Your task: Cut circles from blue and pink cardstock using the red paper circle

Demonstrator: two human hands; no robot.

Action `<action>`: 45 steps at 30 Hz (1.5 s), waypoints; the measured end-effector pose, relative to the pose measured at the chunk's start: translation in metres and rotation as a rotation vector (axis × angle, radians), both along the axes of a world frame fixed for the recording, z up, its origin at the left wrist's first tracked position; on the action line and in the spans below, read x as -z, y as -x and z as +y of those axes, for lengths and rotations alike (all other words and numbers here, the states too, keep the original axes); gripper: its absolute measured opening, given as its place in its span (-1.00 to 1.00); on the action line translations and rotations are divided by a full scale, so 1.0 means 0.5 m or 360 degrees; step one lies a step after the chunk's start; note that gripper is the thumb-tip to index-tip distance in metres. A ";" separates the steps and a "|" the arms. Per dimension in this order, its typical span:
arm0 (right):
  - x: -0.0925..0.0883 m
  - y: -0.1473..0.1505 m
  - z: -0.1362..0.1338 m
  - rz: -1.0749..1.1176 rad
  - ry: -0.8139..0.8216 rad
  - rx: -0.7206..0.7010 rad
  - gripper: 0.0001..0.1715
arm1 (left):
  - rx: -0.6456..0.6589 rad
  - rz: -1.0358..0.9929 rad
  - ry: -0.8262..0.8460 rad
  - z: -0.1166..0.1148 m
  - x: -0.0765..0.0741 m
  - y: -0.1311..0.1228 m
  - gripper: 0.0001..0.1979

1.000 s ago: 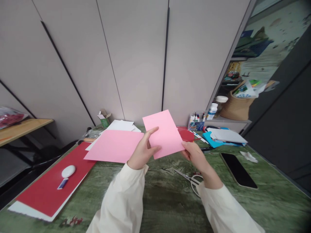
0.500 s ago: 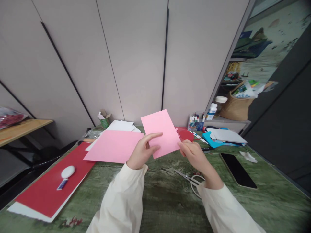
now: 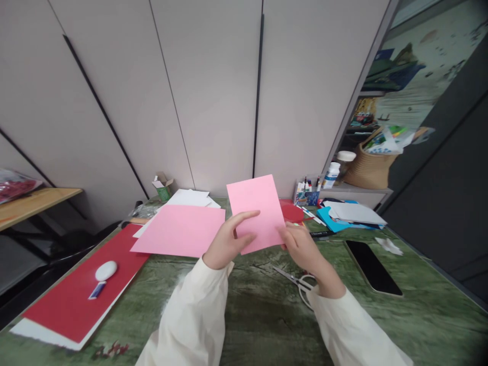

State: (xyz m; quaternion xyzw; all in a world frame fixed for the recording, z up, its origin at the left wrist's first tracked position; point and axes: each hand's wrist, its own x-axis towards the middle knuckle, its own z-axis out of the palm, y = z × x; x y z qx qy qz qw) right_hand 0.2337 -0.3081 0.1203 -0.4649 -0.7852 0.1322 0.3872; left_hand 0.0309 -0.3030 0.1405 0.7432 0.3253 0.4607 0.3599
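A small sheet of pink paper [image 3: 257, 198] is held up above the table between my two hands. My left hand [image 3: 229, 239] grips its left edge, with the thumb and index finger lying across the near face and the other fingers hidden behind. My right hand [image 3: 301, 244] pinches the lower right corner. To the left, a larger pink sheet [image 3: 183, 231] lies over white sheets [image 3: 186, 197]. Below my right hand, scissors [image 3: 292, 278] rest on the table, their handles partly covered by my right sleeve.
Red paper [image 3: 76, 300] at left carries a white oval object [image 3: 105, 271] and a small eraser-like block [image 3: 97, 290]. At right lie a phone [image 3: 373, 267] and crumpled paper [image 3: 389, 246]. A marker box [image 3: 306, 194] and blue folder [image 3: 331, 218] stand farther back on the green table [image 3: 263, 325].
The small pink sheet has turned slightly clockwise and stands more upright. Both hands have shifted a little with it, still holding it.
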 end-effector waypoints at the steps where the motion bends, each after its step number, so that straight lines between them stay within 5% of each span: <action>1: 0.000 0.001 0.001 -0.0050 -0.0036 0.0003 -0.41 | -0.0048 0.0009 -0.0043 -0.001 0.000 -0.001 -0.56; 7: 0.007 0.007 -0.003 0.0125 0.0287 -0.0263 -0.34 | -0.0227 -0.0003 -0.0110 -0.002 -0.004 -0.004 -0.56; 10: 0.011 0.015 -0.003 0.0106 0.0184 -0.0163 -0.39 | -0.0219 -0.0034 -0.0096 -0.001 -0.006 -0.002 -0.57; 15: 0.012 0.040 0.000 -0.0157 0.0061 -0.0221 -0.43 | -0.0281 -0.0070 -0.0057 0.003 -0.014 0.024 -0.63; 21: 0.040 0.057 -0.002 -0.0554 0.0339 -0.0429 -0.47 | -0.0355 -0.0108 0.0125 0.008 -0.028 0.077 -0.67; 28: 0.123 0.015 0.065 -0.0666 0.0588 -0.0023 -0.73 | -0.0530 -0.0980 0.0280 0.030 -0.015 0.088 -0.48; 38: 0.204 0.057 0.227 -0.0560 0.0420 0.0631 -0.50 | -0.0375 -0.1128 0.0342 0.021 -0.019 0.054 -0.13; 42: 0.214 0.085 0.249 -0.0486 0.0347 0.0723 -0.43 | -0.0355 -0.1287 0.0437 0.028 -0.011 0.034 -0.32; 45: 0.211 0.093 0.258 -0.0373 0.0314 0.0767 -0.49 | -0.0260 -0.1429 0.0778 0.039 0.001 0.028 -0.59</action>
